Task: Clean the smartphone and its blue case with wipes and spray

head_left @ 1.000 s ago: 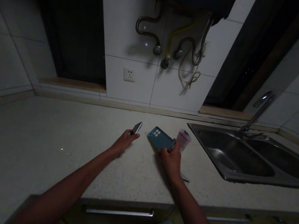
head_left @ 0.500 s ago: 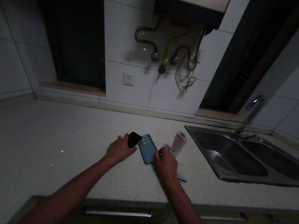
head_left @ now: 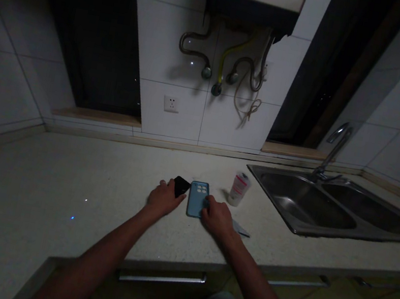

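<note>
Your left hand (head_left: 162,198), just left of the frame's centre and low, has its grip closed around the black phone (head_left: 180,186), whose far corner points at the blue phone case (head_left: 196,203). Your right hand (head_left: 218,217) grasps that case by its right edge, near the middle of the frame, over the tabletop (head_left: 112,227); whether the case lies quite flat, you cannot tell from here. Pinch its rim lightly so it doesn't bend, and hold the phone by its sides with firm, even pressure. Mind your right wrist: the cup (head_left: 239,190) stands near it, right of centre.
</note>
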The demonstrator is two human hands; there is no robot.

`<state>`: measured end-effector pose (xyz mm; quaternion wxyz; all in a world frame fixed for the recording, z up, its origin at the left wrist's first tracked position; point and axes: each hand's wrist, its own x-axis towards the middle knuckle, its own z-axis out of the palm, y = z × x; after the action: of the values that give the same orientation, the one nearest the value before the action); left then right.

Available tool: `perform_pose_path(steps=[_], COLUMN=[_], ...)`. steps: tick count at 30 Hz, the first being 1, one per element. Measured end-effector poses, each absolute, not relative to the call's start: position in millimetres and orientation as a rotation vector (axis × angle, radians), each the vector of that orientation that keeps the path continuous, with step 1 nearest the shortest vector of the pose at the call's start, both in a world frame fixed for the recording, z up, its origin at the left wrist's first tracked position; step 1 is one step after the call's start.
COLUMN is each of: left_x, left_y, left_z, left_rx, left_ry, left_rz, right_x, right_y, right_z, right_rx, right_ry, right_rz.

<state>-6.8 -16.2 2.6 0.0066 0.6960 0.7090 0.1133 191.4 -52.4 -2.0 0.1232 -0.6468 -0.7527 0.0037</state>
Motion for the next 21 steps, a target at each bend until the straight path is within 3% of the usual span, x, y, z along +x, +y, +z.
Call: perform_pose_path(steps=[21], left_x=[-2], left_y=[-13], left_z=[-1], left_rx=[2.232], left_ry=[2.293], left_rz=[0.467], right_x=[198], right_y=[-66], right_z=[-3], right_rx=[-1.684], right_ry=[-2.207], right_rz=[-0.043])
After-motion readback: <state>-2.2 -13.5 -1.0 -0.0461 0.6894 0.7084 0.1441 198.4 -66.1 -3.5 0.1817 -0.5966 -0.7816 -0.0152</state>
